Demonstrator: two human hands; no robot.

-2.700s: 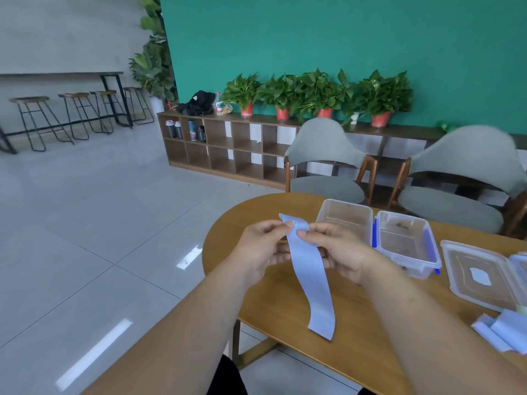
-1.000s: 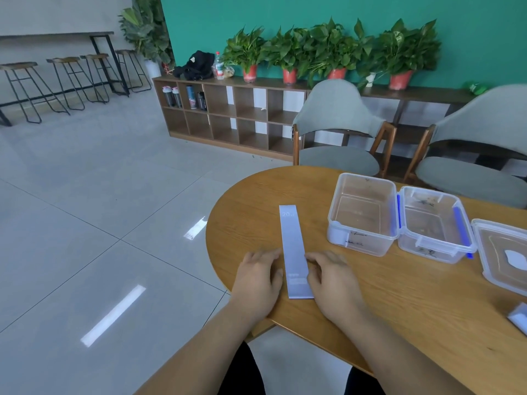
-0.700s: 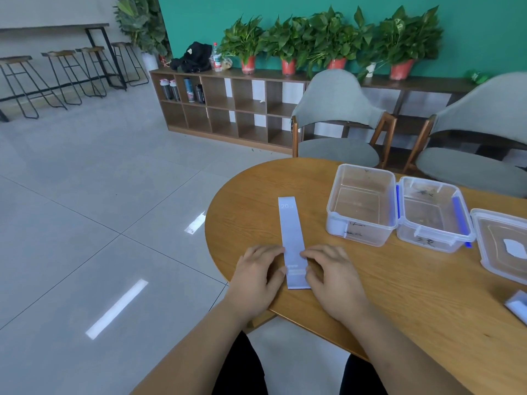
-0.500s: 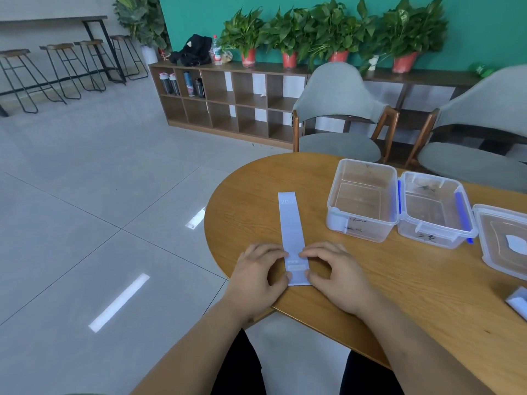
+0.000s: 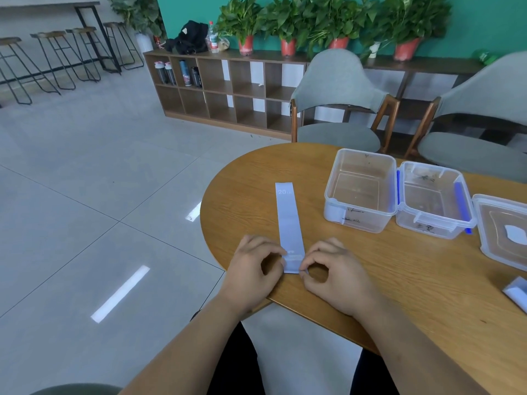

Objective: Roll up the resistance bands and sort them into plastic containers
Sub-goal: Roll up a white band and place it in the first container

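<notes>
1. The left hand (image 5: 251, 269) has its fingers curled in, thumb and forefinger pinching the near left corner of the band (image 5: 289, 220).
2. The right hand (image 5: 333, 275) mirrors it, thumb and forefinger nipping the opposite corner, so both hands grip that same short end.
3. Here's the change: a second ago both palms lay flat either side of the strip, smoothing it down. Now the fingers have closed on the end, which looks to be just lifting for the first turn.
4. Away from the fingertips the band runs straight and flat on the table (image 5: 399, 295), its "20" mark at the far end, not yet rolled.
5. Beyond the right hand and off to its right stand the plain clear container (image 5: 360, 192) and, touching it, the blue-latched container (image 5: 433, 201); neither seems to hold a band.
6. Farther right lie a loose lid (image 5: 504, 232) and, at the frame edge, the spare bands (image 5: 517, 295).
7. My read: the laying-out is over, the rolling starts now, and the sorting is all to come.
</notes>
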